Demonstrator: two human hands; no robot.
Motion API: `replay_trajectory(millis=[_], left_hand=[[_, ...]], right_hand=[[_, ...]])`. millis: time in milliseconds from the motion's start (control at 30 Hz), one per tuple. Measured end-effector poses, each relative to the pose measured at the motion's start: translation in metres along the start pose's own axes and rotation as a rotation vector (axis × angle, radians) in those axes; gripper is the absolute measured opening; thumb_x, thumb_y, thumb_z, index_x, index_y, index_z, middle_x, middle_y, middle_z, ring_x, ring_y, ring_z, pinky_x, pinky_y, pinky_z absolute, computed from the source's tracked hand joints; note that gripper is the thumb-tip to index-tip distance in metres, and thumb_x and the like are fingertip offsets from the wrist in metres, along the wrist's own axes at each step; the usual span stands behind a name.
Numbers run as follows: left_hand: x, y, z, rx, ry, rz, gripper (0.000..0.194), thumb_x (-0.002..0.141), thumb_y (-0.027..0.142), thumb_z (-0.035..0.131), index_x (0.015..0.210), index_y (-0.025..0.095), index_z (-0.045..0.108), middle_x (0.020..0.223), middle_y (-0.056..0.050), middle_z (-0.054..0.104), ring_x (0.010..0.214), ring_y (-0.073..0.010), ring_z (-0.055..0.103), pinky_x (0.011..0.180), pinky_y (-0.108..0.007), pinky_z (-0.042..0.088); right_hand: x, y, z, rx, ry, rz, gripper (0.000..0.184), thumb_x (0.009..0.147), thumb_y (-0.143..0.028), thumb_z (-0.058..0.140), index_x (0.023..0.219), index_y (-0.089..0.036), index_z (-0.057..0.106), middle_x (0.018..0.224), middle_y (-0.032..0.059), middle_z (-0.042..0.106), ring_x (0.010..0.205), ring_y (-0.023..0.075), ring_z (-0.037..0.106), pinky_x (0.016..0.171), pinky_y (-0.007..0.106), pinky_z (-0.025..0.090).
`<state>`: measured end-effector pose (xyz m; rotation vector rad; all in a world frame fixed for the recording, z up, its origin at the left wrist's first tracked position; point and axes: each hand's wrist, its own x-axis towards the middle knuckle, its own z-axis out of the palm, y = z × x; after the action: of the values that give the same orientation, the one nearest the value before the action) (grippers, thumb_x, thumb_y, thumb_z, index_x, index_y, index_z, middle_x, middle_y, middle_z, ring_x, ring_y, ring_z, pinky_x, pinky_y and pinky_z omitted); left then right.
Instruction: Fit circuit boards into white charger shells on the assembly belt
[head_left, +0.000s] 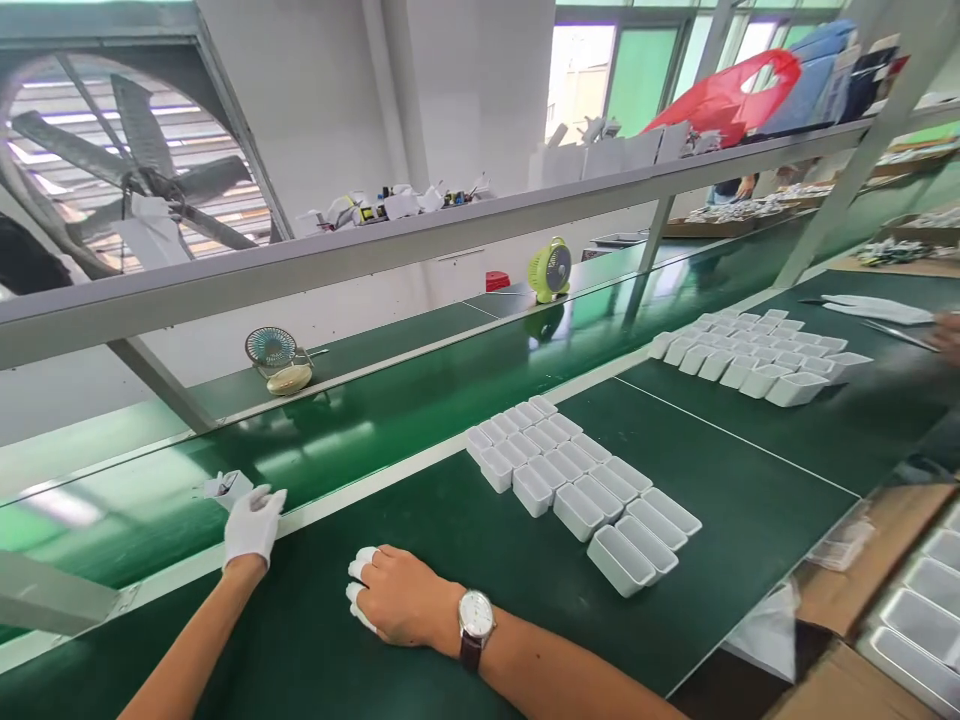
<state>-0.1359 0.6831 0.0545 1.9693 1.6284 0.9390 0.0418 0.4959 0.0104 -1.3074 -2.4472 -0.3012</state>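
Note:
My left hand (253, 525), in a white glove, reaches over the edge of the green conveyor belt. Its fingers are closed on the side of a small white plastic box (234, 487), which has small white and dark parts showing at its top. The glove hides part of the box. On the dark green tabletop rests my right hand (401, 595), palm down, with white finger covers on its fingertips and a watch at the wrist. Its fingers are loosely bent and slightly apart, with nothing visible in them. To its right stand rows of white plastic boxes (577, 505).
A second group of white boxes (757, 355) stands farther right, near another person's hand (949, 335). Two small fans, one green (551, 272) and one dark (271, 350), stand beyond the belt. A shelf rail (450, 222) crosses above. A cardboard carton (840, 685) holds more boxes at lower right.

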Motion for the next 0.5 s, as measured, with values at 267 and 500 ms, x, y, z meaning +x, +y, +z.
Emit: replay_trajectory(millis=[267, 500], left_hand=[[-0.079, 0.136, 0.089, -0.209, -0.824, 0.47, 0.047, 0.078, 0.033, 0.065, 0.124, 0.025, 0.065, 0.088, 0.002, 0.072, 0.071, -0.0155, 0.065, 0.072, -0.028, 0.055], [-0.103, 0.208, 0.135, 0.332, -0.878, 0.758, 0.045, 0.087, 0.038, 0.06, 0.129, 0.026, 0.062, 0.095, -0.004, 0.074, 0.092, -0.0258, 0.068, 0.077, -0.033, 0.05]], right_hand=[[0.003, -0.002, 0.005, 0.012, -0.095, 0.039, 0.011, 0.091, -0.022, 0.059, 0.09, -0.014, 0.067, 0.091, 0.0084, 0.07, 0.083, 0.0215, 0.062, 0.076, 0.035, 0.049], [-0.001, 0.0, 0.011, 0.062, -0.002, 0.014, 0.025, 0.096, -0.016, 0.048, 0.113, -0.014, 0.065, 0.128, 0.011, 0.066, 0.111, 0.023, 0.06, 0.091, 0.036, 0.051]])
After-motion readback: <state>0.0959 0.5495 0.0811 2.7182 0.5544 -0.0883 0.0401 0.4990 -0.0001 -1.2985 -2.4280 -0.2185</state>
